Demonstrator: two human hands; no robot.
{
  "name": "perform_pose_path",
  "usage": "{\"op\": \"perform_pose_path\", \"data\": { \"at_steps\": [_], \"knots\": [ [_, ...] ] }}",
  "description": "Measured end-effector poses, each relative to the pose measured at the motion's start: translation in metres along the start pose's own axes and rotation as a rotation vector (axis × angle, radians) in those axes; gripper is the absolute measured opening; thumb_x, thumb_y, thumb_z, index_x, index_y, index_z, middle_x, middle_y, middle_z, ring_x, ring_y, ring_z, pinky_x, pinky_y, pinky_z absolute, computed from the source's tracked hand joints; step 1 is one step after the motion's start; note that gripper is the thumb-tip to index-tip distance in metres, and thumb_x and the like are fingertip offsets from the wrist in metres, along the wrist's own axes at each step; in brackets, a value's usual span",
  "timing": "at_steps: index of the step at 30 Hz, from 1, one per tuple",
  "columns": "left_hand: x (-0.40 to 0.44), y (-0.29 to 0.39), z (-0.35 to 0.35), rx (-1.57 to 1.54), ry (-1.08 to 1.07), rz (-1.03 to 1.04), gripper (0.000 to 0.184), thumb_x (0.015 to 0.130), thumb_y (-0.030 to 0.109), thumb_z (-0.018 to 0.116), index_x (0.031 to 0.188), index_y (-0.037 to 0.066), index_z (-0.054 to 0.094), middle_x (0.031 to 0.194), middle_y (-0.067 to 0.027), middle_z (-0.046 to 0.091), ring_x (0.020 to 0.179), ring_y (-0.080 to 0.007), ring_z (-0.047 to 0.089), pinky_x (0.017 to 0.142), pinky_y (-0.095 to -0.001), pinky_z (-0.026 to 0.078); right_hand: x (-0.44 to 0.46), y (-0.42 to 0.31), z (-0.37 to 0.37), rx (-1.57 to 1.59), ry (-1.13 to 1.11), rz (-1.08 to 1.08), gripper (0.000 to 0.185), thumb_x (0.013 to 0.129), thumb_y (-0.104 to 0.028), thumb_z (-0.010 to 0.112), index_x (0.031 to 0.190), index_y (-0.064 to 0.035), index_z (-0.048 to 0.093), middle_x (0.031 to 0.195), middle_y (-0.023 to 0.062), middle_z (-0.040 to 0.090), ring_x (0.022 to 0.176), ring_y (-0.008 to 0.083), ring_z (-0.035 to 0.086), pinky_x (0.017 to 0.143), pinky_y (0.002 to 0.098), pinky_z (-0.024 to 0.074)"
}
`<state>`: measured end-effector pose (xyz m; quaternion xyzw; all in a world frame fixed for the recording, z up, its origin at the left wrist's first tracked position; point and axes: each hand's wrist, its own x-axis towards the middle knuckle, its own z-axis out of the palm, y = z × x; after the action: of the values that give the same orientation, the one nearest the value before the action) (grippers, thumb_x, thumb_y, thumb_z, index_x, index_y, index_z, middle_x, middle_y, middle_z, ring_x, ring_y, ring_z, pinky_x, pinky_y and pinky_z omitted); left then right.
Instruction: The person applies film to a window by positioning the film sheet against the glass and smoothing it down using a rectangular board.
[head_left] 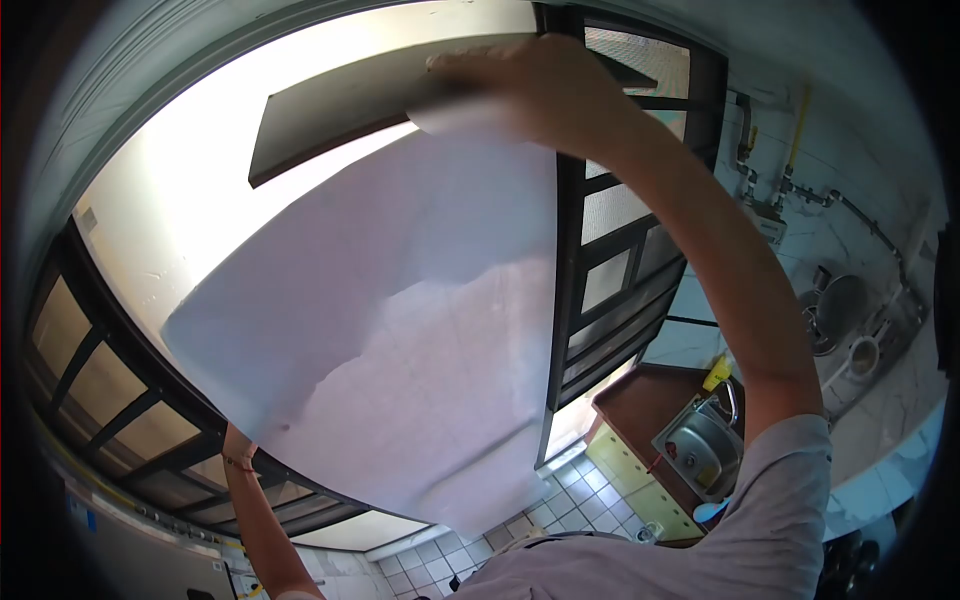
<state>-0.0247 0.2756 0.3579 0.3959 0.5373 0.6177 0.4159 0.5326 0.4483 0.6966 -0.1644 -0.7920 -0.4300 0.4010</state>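
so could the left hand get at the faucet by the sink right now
Probably not: the left hand is at the lower-left edge of the pale sheet, while the faucet is over on the right, with the sheet spread between them.

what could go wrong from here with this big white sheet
The white sheet might slip or crease: the left hand is at its lower left edge and the right hand is up near its top.
The sheet's right edge lies along the dark window frame in view, so it could catch there.
The dark board by the right hand might get knocked; whether it is fixed can't be told.
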Motion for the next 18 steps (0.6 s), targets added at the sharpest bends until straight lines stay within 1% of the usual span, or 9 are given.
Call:
{"op": "perform_pose_path", "data": {
  "at_steps": [2, 5, 8, 11, 12, 15, 18],
  "knots": [
    [0.01, -0.016, -0.018, -0.05, 0.1, -0.025, 0.047, 0.095, 0.018, 0.064, 0.136, 0.002, 0.048, 0.125, -0.009, 0.057, 0.11, -0.0217, 0.057, 0.09, -0.0382, 0.052, 0.002, 0.015, 0.002, -0.033, -0.011, 0.021, 0.047, 0.081, 0.003, 0.058, 0.124, -0.0148, 0.066, 0.093, 0.0083, 0.073, 0.088, 0.0247, 0.071, 0.081, 0.0373, 0.057],
    [0.014, -0.031, -0.035, -0.114, 0.075, -0.013, 0.045, 0.095, 0.011, 0.061, 0.137, -0.001, 0.047, 0.129, -0.0121, 0.058, 0.113, -0.0234, 0.059, 0.094, -0.0363, 0.052, 0.001, 0.014, 0.0, -0.073, -0.086, 0.035, 0.046, 0.08, 0.004, 0.059, 0.122, -0.0133, 0.066, 0.095, 0.0093, 0.073, 0.091, 0.0241, 0.071, 0.084, 0.0361, 0.0559],
    [0.018, -0.04, -0.039, -0.151, 0.083, -0.002, 0.045, 0.095, 0.011, 0.061, 0.137, -0.001, 0.047, 0.13, -0.012, 0.058, 0.113, -0.0234, 0.059, 0.094, -0.0363, 0.051, -0.003, 0.009, -0.001, 0.019, -0.07, 0.039, 0.062, 0.075, 0.009, 0.058, 0.13, -0.0184, 0.062, 0.113, 0.0097, 0.071, 0.087, 0.0251, 0.072, 0.077, 0.0337, 0.059],
    [0.016, -0.042, -0.035, -0.138, 0.093, 0.016, 0.045, 0.095, 0.01, 0.061, 0.137, -0.001, 0.047, 0.13, -0.012, 0.058, 0.114, -0.0234, 0.059, 0.094, -0.0362, 0.051, -0.016, 0.005, 0.001, 0.024, -0.108, 0.038, 0.066, 0.073, 0.01, 0.058, 0.132, -0.0184, 0.061, 0.12, 0.0108, 0.068, 0.098, 0.0259, 0.07, 0.084, 0.0335, 0.0581],
    [0.015, -0.043, -0.033, -0.117, 0.095, 0.025, 0.045, 0.095, 0.01, 0.061, 0.137, -0.001, 0.047, 0.13, -0.012, 0.058, 0.114, -0.0234, 0.058, 0.095, -0.0362, 0.051, -0.022, 0.003, 0.004, 0.045, -0.113, 0.045, 0.069, 0.07, 0.012, 0.059, 0.132, -0.0177, 0.06, 0.126, 0.0122, 0.065, 0.108, 0.0248, 0.067, 0.091, 0.0332, 0.0564],
    [0.01, -0.043, -0.027, -0.072, 0.089, 0.047, 0.045, 0.095, 0.01, 0.061, 0.137, -0.001, 0.047, 0.13, -0.012, 0.058, 0.114, -0.0233, 0.058, 0.095, -0.0361, 0.051, -0.034, -0.003, 0.011, 0.031, -0.022, 0.016, 0.048, 0.078, 0.005, 0.061, 0.123, -0.0124, 0.066, 0.113, 0.0128, 0.07, 0.098, 0.0241, 0.071, 0.08, 0.0341, 0.0589],
    [0.008, -0.044, -0.025, -0.026, 0.073, 0.069, 0.045, 0.095, 0.01, 0.061, 0.137, -0.001, 0.047, 0.13, -0.012, 0.058, 0.114, -0.0233, 0.058, 0.095, -0.036, 0.051, -0.042, -0.01, 0.012, 0.015, -0.054, 0.006, 0.048, 0.079, 0.006, 0.06, 0.123, -0.0123, 0.066, 0.117, 0.0148, 0.069, 0.104, 0.0236, 0.069, 0.082, 0.0335, 0.0594]
  ]
}}
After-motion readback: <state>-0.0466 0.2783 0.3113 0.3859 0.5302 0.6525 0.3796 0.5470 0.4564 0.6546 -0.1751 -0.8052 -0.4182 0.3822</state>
